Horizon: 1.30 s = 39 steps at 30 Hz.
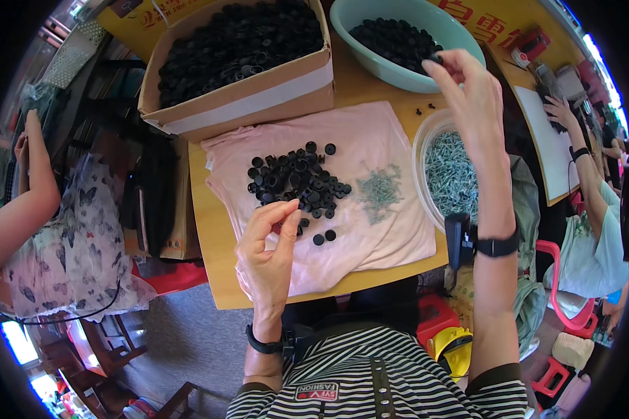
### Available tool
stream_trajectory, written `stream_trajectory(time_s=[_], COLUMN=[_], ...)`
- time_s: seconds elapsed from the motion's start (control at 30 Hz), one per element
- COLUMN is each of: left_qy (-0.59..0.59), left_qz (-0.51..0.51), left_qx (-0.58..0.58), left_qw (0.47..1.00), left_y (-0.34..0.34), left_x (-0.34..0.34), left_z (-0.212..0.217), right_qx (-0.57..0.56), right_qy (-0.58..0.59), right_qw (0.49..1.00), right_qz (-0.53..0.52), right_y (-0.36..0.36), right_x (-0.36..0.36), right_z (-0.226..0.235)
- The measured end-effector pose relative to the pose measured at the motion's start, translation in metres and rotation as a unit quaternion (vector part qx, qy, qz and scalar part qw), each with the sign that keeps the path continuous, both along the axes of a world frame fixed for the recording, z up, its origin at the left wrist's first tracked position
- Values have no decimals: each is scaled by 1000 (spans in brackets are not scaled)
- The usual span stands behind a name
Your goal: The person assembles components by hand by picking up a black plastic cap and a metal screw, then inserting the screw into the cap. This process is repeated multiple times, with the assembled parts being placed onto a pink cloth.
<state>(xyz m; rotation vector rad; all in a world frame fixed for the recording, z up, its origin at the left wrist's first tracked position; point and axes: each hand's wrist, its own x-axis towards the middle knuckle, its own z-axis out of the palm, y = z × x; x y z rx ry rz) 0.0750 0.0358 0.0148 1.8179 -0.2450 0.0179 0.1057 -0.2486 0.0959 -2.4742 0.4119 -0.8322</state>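
My right hand (468, 91) is raised over the near rim of a pale green bowl (398, 77). Thumb and forefinger pinch a small black plastic part (436, 59); behind it lies a heap of black parts (391, 38) in the bowl. At the near side of a pile of round black plastic caps (293, 174), my left hand (267, 244) has thumb and fingers drawn together. Whatever sits between those fingertips blends into the dark pile. The pile rests on a pink cloth (391, 244), with a small heap of silvery screws (379, 194) to its right.
A cardboard box (258, 98) full of black parts stands at the back left. Under my right forearm is a clear round tub (421, 150) of screws. A few tiny black pieces (425, 109) lie by the bowl. Other people's arms (21, 209) show at both sides.
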Motion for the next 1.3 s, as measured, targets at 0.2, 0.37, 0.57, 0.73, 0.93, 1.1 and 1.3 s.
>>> stream_trajectory(time_s=[0.2, 0.37, 0.57, 0.73, 0.93, 1.1, 1.3], left_qy=[20, 41, 53, 40, -50, -106, -129], left_qz=[18, 22, 20, 16, -5, -18, -72], left_qx=[-6, -13, -20, -23, 158, 194, 199], left_qw=[1000, 999, 998, 999, 986, 975, 969], left_y=[10, 17, 23, 25, 15, -4, -22], left_x=[-4, -6, -15, -24, -24, -18, -14], left_z=[-9, -14, -16, -20, -6, -4, 0], right_qx=[-144, -24, 47, 42, 105, 119, 192], right_qy=[14, 126, 202, 146, 155, 142, 136], right_qw=[985, 980, 941, 955, 955, 956, 950], right_qz=[-90, 152, 267, 256, 231, 226, 203], right_y=[-12, 67, 119, 129, 125, 125, 121], right_x=[18, -24, -75, -90, -108, -108, -127], right_z=[-25, -40, -69, -90, -96, -93, -93])
